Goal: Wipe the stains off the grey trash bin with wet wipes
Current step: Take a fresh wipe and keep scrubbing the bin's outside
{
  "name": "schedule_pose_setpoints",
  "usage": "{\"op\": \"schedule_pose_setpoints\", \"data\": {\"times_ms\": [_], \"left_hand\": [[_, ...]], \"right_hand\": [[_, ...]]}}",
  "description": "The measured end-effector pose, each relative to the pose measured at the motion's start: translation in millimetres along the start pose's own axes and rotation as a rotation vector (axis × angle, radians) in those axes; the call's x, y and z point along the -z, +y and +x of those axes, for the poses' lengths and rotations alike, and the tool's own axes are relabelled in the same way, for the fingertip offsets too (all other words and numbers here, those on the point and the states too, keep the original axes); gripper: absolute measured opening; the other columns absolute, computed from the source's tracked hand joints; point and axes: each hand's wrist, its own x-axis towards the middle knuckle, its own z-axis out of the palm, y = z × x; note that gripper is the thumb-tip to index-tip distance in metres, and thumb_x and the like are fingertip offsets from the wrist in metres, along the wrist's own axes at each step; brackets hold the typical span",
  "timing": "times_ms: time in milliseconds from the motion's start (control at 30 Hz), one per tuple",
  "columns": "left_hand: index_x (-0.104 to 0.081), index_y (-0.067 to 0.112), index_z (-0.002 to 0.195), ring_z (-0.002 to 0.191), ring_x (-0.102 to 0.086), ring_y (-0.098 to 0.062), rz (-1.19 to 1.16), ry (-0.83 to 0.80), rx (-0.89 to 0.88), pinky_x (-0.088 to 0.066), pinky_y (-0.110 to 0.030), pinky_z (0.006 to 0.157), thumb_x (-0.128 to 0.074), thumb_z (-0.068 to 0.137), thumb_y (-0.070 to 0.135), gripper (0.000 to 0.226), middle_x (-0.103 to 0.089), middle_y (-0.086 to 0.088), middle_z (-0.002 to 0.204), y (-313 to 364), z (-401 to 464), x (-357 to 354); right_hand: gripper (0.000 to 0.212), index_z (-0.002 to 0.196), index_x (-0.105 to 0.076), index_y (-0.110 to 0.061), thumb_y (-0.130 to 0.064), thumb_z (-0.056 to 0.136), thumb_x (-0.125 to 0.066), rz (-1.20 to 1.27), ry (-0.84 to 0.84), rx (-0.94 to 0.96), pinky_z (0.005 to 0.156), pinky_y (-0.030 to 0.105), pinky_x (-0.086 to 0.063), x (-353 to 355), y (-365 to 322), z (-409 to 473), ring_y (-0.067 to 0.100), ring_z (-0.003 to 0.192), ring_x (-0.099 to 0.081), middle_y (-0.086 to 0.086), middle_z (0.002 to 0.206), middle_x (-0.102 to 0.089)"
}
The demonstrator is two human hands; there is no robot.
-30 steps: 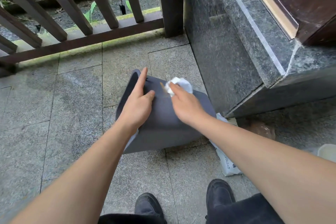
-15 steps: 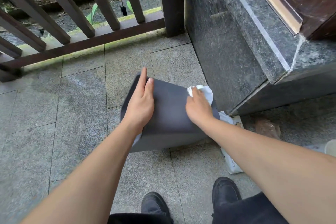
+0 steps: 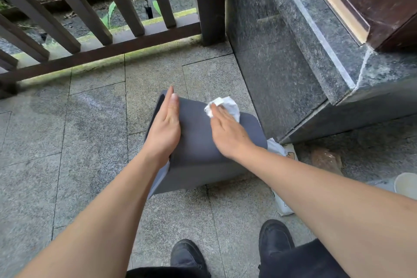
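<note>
Both forearms [image 3: 108,205] are bare from wrist to the frame's lower edge, with no sleeves, watch or rings visible on the left hand [image 3: 165,130] or the right hand [image 3: 228,133]. At the bottom, dark trousers [image 3: 300,262] cover the legs, worn with a pair of black, round-toed shoes [image 3: 274,236]; any laces or markings are too dim to make out.
</note>
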Motion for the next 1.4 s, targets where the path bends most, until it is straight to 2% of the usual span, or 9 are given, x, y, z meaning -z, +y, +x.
{"op": "schedule_pose_setpoints", "data": {"times_ms": [167, 267, 467, 567, 667, 800, 933, 1133, 1400], "left_hand": [[-0.037, 0.031, 0.154, 0.132, -0.035, 0.009, -0.068, 0.057, 0.048, -0.029, -0.008, 0.107, -0.032, 0.103, 0.055, 0.056, -0.035, 0.012, 0.158, -5, 1, 7], [-0.039, 0.029, 0.153, 0.121, -0.035, 0.018, -0.109, 0.058, 0.073, -0.030, 0.007, 0.087, -0.034, 0.103, 0.054, 0.056, -0.034, 0.014, 0.157, -4, 0, 10], [-0.036, 0.027, 0.154, 0.119, -0.030, 0.022, -0.018, 0.042, 0.041, -0.022, 0.012, 0.083, -0.032, 0.103, 0.057, 0.059, -0.034, 0.013, 0.157, -6, 2, 15], [-0.037, 0.029, 0.154, 0.132, -0.037, 0.009, -0.042, 0.053, 0.053, -0.027, -0.012, 0.112, -0.035, 0.099, 0.063, 0.065, -0.036, 0.013, 0.157, -11, 2, 24], [-0.039, 0.030, 0.153, 0.139, -0.037, -0.001, -0.052, 0.090, 0.108, -0.027, -0.032, 0.119, -0.035, 0.096, 0.068, 0.069, -0.039, 0.012, 0.156, -14, 1, 28], [-0.037, 0.028, 0.154, 0.139, -0.034, 0.002, -0.039, 0.034, 0.062, -0.024, -0.022, 0.117, -0.034, 0.096, 0.069, 0.072, -0.035, 0.013, 0.157, -4, 2, 18], [-0.030, 0.026, 0.157, 0.130, -0.028, 0.016, -0.025, -0.054, -0.008, -0.022, 0.004, 0.097, -0.036, 0.101, 0.058, 0.065, -0.030, 0.015, 0.158, 1, 5, 7], [-0.022, 0.043, 0.156, 0.143, -0.021, 0.002, 0.047, -0.036, 0.058, -0.016, -0.015, 0.106, -0.043, 0.106, 0.030, 0.057, -0.024, 0.018, 0.160, -12, 10, 9], [-0.017, 0.060, 0.148, 0.125, -0.020, 0.018, 0.144, -0.141, -0.014, -0.013, 0.000, 0.090, -0.042, 0.103, 0.026, 0.062, -0.026, 0.036, 0.140, 0, 2, -17]], "right_hand": [[0.059, 0.153, -0.023, -0.028, -0.040, 0.096, -0.018, -0.032, -0.049, 0.343, 0.118, 0.024, -0.003, -20, -36, -25, 0.003, 0.148, -0.005, -0.003, 0.161, -0.020], [0.056, 0.153, -0.021, -0.031, -0.035, 0.098, -0.022, -0.101, -0.058, 0.430, 0.119, 0.025, -0.008, -16, -35, -33, 0.006, 0.149, -0.008, -0.003, 0.161, -0.020], [0.052, 0.150, -0.028, -0.037, -0.036, 0.098, -0.027, -0.307, -0.021, 0.501, 0.107, 0.027, -0.033, -4, -15, -29, 0.005, 0.148, -0.015, -0.010, 0.156, -0.032], [0.050, 0.150, -0.031, -0.030, -0.032, 0.100, -0.031, -0.324, 0.008, 0.473, 0.104, 0.031, -0.040, -7, -4, -35, 0.008, 0.147, -0.018, -0.008, 0.152, -0.038], [0.048, 0.149, -0.034, -0.025, -0.030, 0.101, -0.032, -0.288, 0.030, 0.433, 0.106, 0.036, -0.040, -11, -10, -34, 0.009, 0.147, -0.020, -0.006, 0.150, -0.041], [0.047, 0.149, -0.036, -0.023, -0.020, 0.102, -0.034, -0.134, -0.023, 0.492, 0.114, 0.040, -0.033, -19, -33, -24, 0.010, 0.148, -0.018, -0.008, 0.156, -0.034], [0.049, 0.147, -0.038, -0.029, -0.014, 0.101, -0.036, -0.050, 0.004, 0.489, 0.118, 0.025, -0.022, -17, -22, -19, -0.001, 0.146, -0.014, -0.011, 0.158, -0.028], [0.044, 0.147, -0.039, -0.025, -0.029, 0.104, -0.032, -0.015, 0.146, 0.105, 0.117, 0.028, -0.015, -9, 41, -7, 0.010, 0.147, -0.020, -0.001, 0.157, -0.033], [0.048, 0.150, -0.026, -0.039, -0.041, 0.102, -0.022, 0.180, 0.101, -0.556, 0.095, 0.030, -0.025, 15, 113, -4, 0.027, 0.136, -0.036, 0.001, 0.153, -0.035]]}}
